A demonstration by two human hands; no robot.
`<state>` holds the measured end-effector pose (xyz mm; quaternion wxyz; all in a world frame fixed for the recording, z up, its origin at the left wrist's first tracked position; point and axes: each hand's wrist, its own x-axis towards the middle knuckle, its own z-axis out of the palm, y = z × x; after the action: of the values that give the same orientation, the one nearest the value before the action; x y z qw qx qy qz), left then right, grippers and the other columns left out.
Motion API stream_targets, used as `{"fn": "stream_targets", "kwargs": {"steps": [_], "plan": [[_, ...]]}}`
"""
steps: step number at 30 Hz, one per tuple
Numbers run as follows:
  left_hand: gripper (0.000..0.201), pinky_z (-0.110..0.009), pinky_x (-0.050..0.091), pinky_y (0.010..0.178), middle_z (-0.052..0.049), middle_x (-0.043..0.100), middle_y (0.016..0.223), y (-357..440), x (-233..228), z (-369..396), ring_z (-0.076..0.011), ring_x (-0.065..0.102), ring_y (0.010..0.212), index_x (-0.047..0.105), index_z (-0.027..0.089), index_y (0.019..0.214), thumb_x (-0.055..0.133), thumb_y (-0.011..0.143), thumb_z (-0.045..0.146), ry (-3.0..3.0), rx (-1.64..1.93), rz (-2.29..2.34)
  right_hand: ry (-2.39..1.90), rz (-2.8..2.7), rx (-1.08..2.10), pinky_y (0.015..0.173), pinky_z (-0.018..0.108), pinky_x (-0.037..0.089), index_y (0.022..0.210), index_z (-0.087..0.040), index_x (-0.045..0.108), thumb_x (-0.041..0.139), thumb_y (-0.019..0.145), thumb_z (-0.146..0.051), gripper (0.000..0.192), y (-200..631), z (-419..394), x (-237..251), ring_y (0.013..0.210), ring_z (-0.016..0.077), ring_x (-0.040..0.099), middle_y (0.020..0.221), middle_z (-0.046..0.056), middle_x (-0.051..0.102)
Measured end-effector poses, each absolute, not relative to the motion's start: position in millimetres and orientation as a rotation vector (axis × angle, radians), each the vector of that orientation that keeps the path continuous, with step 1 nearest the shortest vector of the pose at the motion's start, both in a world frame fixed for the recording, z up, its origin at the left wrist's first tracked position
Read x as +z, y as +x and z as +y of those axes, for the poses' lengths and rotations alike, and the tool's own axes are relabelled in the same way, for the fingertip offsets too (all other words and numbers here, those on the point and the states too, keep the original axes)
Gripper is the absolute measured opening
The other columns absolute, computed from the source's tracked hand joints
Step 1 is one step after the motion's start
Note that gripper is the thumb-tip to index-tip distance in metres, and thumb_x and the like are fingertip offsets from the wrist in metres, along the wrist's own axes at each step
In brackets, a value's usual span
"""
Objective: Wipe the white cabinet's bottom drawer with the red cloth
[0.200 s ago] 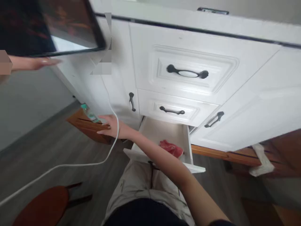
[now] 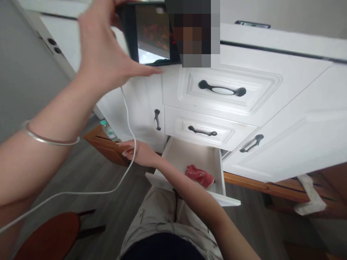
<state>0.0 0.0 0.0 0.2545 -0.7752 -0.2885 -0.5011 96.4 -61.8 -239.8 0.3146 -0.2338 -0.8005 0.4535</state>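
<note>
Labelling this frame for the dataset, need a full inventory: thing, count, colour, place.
tablet: 1, black frame, screen lit, top centre against the cabinet
cable: 1, white, hangs from the tablet down across the floor to the left
cabinet: 1, white, fills the upper right
drawer handles: 2, black, on the shut drawers
door handles: 2, black, either side of the drawers
open drawer: 1, white, lowest, pulled out
red cloth: 1, inside the open drawer
bottle: 1, clear with green label, low left of the cabinet
stool: 1, reddish brown, bottom left
bracelet: 1, silver, left wrist
left hand: raised, open, at the tablet
right hand: low, by the cable, near the bottle
</note>
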Motion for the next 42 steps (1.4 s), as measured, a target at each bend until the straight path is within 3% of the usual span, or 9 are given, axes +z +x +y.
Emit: {"fn": "stream_targets", "kwargs": {"steps": [3, 5, 11, 17, 22, 25, 28, 34, 42], "plan": [[0.091, -0.029, 0.049, 0.081, -0.005, 0.063, 0.123, 59, 6, 5, -0.0151, 0.058, 0.095, 0.055, 0.016, 0.126, 0.086, 0.057, 0.066, -2.276, -1.421, -0.708, -0.598, -2.169, 1.156, 0.092, 0.030, 0.052, 0.127, -0.018, 0.063, 0.056, 0.089, -0.012, 0.039, 104, -64, -236, 0.097, 0.0155, 0.067, 0.113, 0.006, 0.070], [0.087, -0.028, 0.047, 0.077, -0.004, 0.064, 0.120, 89, 7, 10, -0.0143, 0.059, 0.092, 0.055, 0.015, 0.125, 0.090, 0.056, 0.055, -2.329, -1.392, -0.654, -0.583, -2.172, 1.137, 0.095, 0.031, 0.051, 0.127, -0.021, 0.063, 0.053, 0.088, -0.009, 0.042, 111, -66, -234, 0.098, 0.0158, 0.067, 0.113, 0.005, 0.069], [0.078, -0.030, 0.047, 0.091, -0.011, 0.063, 0.126, 123, 3, 21, -0.0193, 0.059, 0.113, 0.052, 0.010, 0.125, 0.091, 0.062, 0.036, -2.381, -1.399, -0.493, -0.573, -2.130, 1.123, 0.097, 0.032, 0.050, 0.124, -0.018, 0.065, 0.051, 0.089, -0.010, 0.039, 147, -79, -221, 0.103, 0.0169, 0.066, 0.115, 0.008, 0.068], [0.073, -0.039, 0.051, 0.085, -0.006, 0.063, 0.131, 135, -3, 23, -0.0235, 0.058, 0.112, 0.050, 0.024, 0.130, 0.083, 0.070, 0.050, -2.450, -1.280, -0.686, -0.750, -1.868, 1.026, 0.087, 0.032, 0.054, 0.107, -0.018, 0.072, 0.045, 0.081, -0.002, 0.040, 209, -99, -206, 0.091, 0.0156, 0.070, 0.099, 0.005, 0.074], [0.083, -0.047, 0.052, 0.084, 0.003, 0.064, 0.129, 135, -10, 28, -0.0296, 0.062, 0.110, 0.048, 0.043, 0.135, 0.084, 0.062, 0.057, -2.547, -1.259, -0.763, -0.830, -1.557, 0.347, 0.088, 0.039, 0.054, 0.098, -0.024, 0.071, 0.044, 0.087, -0.009, 0.033, 286, -103, -156, 0.094, 0.0187, 0.067, 0.096, 0.004, 0.072], [0.088, -0.048, 0.051, 0.090, 0.005, 0.063, 0.132, 134, -11, 29, -0.0298, 0.061, 0.112, 0.044, 0.047, 0.139, 0.083, 0.061, 0.059, -2.568, -1.237, -0.849, -0.833, -1.400, -0.088, 0.095, 0.048, 0.052, 0.111, -0.026, 0.067, 0.048, 0.092, -0.021, 0.027, 326, -93, -116, 0.107, 0.0242, 0.062, 0.109, 0.007, 0.065], [0.090, -0.045, 0.052, 0.088, 0.003, 0.067, 0.125, 136, -13, 30, -0.0278, 0.063, 0.105, 0.042, 0.043, 0.141, 0.082, 0.062, 0.061, -2.565, -1.232, -0.912, -0.910, -1.402, -0.329, 0.100, 0.055, 0.049, 0.133, -0.030, 0.056, 0.056, 0.090, -0.032, 0.043, 351, -77, -91, 0.128, 0.0305, 0.049, 0.134, 0.011, 0.052], [0.104, -0.043, 0.048, 0.087, -0.005, 0.072, 0.105, 143, -13, 27, -0.0333, 0.064, 0.104, 0.034, 0.035, 0.151, 0.083, 0.062, 0.061, -2.514, -1.088, -1.132, -0.983, -1.500, -0.318, 0.099, 0.063, 0.047, 0.152, -0.040, 0.028, 0.053, 0.088, -0.043, 0.069, 371, -42, -93, 0.135, 0.0337, 0.041, 0.145, 0.010, 0.035], [0.101, -0.040, 0.047, 0.083, -0.004, 0.071, 0.094, 147, -13, 28, -0.0349, 0.065, 0.098, 0.033, 0.034, 0.152, 0.081, 0.066, 0.058, -2.490, -1.070, -1.195, -0.968, -1.511, -0.294, 0.101, 0.065, 0.045, 0.153, -0.045, 0.026, 0.051, 0.087, -0.038, 0.070, 376, -28, -101, 0.139, 0.0344, 0.036, 0.146, 0.009, 0.029]]}}
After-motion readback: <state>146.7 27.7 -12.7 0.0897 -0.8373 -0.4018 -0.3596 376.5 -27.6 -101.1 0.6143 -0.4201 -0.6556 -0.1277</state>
